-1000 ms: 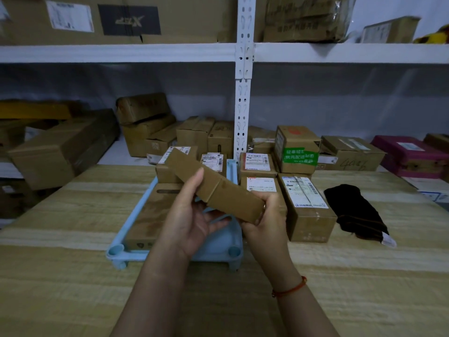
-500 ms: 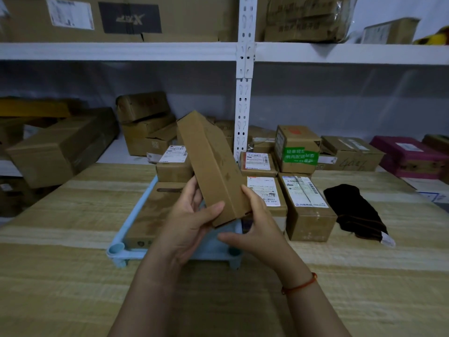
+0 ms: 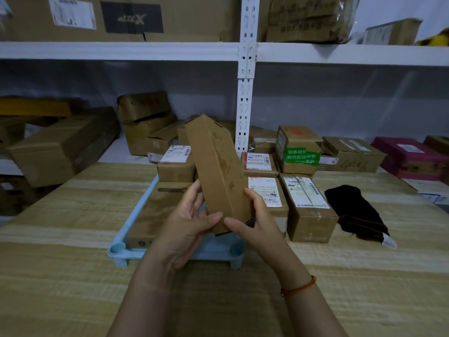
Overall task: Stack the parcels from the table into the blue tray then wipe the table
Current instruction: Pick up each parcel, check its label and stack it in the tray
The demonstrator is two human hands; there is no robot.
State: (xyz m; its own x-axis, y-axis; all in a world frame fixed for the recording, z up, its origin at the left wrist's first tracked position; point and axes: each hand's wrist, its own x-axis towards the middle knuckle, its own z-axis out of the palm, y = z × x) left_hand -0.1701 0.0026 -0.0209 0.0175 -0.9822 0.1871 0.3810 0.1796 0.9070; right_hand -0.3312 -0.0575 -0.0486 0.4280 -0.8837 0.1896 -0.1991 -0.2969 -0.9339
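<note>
Both the left hand [image 3: 187, 229] and right hand [image 3: 257, 224] grip a long plain brown cardboard parcel [image 3: 218, 171], tilted toward 11 o'clock. It hangs above the light blue plastic tray [image 3: 136, 222].

Handwritten "4007" marks a carton [image 3: 353, 158]; green label [image 3: 300, 157] characters blur

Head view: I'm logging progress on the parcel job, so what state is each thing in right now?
Long plain parcel: held on end above the tray, tilted.
Left hand: grips the parcel's lower end.
Right hand: grips the same end.
Blue tray: on the table, flat brown box already in it.
Labelled parcel: on the table, right of the tray.
Black cloth: crumpled on the table, untouched.
</note>
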